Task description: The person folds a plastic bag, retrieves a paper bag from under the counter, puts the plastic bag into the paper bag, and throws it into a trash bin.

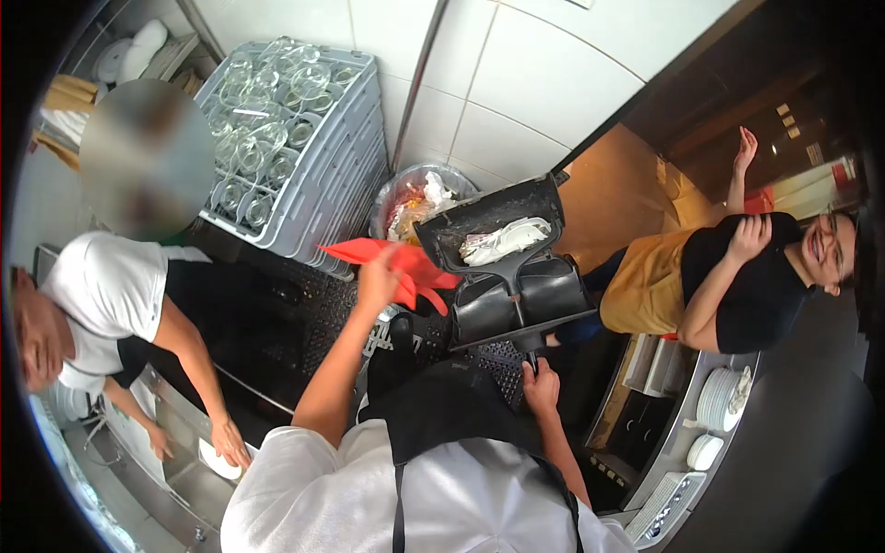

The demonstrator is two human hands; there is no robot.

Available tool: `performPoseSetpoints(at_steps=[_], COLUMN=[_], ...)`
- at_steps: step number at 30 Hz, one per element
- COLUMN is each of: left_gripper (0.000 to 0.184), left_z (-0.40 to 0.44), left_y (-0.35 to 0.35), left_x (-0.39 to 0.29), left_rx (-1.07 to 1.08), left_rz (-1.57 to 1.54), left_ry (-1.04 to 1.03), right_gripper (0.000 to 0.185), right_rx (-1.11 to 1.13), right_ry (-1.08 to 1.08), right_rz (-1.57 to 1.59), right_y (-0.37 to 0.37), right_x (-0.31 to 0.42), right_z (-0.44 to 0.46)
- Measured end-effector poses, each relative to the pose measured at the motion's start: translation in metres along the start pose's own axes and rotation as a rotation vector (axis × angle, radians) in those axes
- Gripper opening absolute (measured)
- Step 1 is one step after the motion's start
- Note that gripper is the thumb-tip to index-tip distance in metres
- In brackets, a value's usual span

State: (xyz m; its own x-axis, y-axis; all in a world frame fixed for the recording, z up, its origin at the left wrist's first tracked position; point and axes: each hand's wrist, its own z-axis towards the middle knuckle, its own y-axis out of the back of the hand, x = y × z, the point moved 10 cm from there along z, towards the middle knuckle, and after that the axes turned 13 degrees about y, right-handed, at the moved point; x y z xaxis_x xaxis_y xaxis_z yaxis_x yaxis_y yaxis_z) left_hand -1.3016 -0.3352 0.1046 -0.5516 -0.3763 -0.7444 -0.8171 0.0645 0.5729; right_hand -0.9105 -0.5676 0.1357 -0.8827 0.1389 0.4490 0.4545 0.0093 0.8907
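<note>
My left hand [376, 281] is closed on a bright red cloth-like item [419, 274], which hangs loosely beside a black dustpan. My right hand [541, 382] grips the handle of the black dustpan [489, 207]. Its open pan holds a crumpled white item [509, 241], and a black double-chambered part [553, 293] lies just below the pan. Directly behind the red item and the pan is a round bin [398, 203] lined with clear plastic, with mixed food waste and crumpled white paper inside.
Stacked grey racks [313, 198] hold glasses at the upper left. A person in a white shirt [106, 286] works at a sink [189, 470] on the left. Another person in black [737, 276] stands at the right, near shelves with white plates [719, 398].
</note>
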Motion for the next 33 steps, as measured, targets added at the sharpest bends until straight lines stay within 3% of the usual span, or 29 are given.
performPoseSetpoints(at_steps=[1,2,3,4,6,8,9,11,15,18,21,24,26,28,30,33], left_gripper=[0.058,0.068,0.071,0.068,0.066,0.046,0.032,0.020,0.020,0.016,0.009,0.019,0.013,0.019,0.026,0.037], left_z=[-0.030,-0.043,-0.050,-0.047,-0.031,-0.011,-0.005,-0.005,-0.026,-0.033,-0.067,-0.056,-0.083,-0.077,-0.089,-0.095], left_y=[-0.001,-0.019,-0.032,-0.049,-0.069,-0.087,-0.084,-0.056,-0.013,-0.025,-0.026,-0.050,-0.016,-0.016,0.010,0.028], left_x=[-0.040,-0.046,-0.056,-0.057,-0.072,-0.073,-0.072,-0.069,-0.008,0.078,0.128,0.204,0.175,0.202,0.178,0.137], left_rx=[0.049,0.291,0.234,0.320,0.294,0.222,0.212,-0.011,-0.113,-0.078,-0.003,-0.184,-0.346,-0.524,-0.642,-0.581], left_rz=[-0.049,0.116,0.139,0.197,0.209,0.193,0.356,0.167,-0.011,-0.266,-0.849,-0.899,-0.985,-0.701,-0.417,-0.476], left_ry=[-0.203,-0.060,-0.245,-0.184,-0.214,-0.275,-0.178,-0.209,-0.112,0.110,0.663,0.572,0.528,0.628,0.587,0.571], right_gripper=[0.032,0.033,0.033,0.034,0.035,0.039,0.041,0.040,0.039,0.039,0.039,0.040,0.042,0.046,0.051,0.051], right_rx=[0.014,0.030,0.042,0.052,0.121,0.161,0.140,0.114,0.110,0.142,0.154,0.165,0.139,0.387,0.337,0.369], right_ry=[0.006,0.015,0.029,0.043,0.044,0.085,0.085,0.218,0.251,0.237,0.251,0.267,0.300,0.085,0.093,0.079], right_rz=[0.000,0.000,-0.018,-0.036,-0.087,-0.103,-0.046,0.022,-0.029,0.015,0.015,0.008,0.047,-0.076,0.021,0.112], right_y=[-0.001,-0.003,-0.005,-0.006,-0.005,-0.008,-0.009,-0.009,-0.022,-0.028,-0.032,-0.037,-0.042,-0.074,-0.041,-0.036], right_x=[-0.001,0.001,0.003,0.007,0.009,0.016,0.012,0.013,0.012,0.005,0.001,-0.004,-0.021,-0.066,-0.031,-0.027], right_z=[0.000,0.001,0.002,0.003,0.010,0.018,0.021,0.026,0.020,0.017,0.020,0.030,0.034,0.027,0.025,0.025])
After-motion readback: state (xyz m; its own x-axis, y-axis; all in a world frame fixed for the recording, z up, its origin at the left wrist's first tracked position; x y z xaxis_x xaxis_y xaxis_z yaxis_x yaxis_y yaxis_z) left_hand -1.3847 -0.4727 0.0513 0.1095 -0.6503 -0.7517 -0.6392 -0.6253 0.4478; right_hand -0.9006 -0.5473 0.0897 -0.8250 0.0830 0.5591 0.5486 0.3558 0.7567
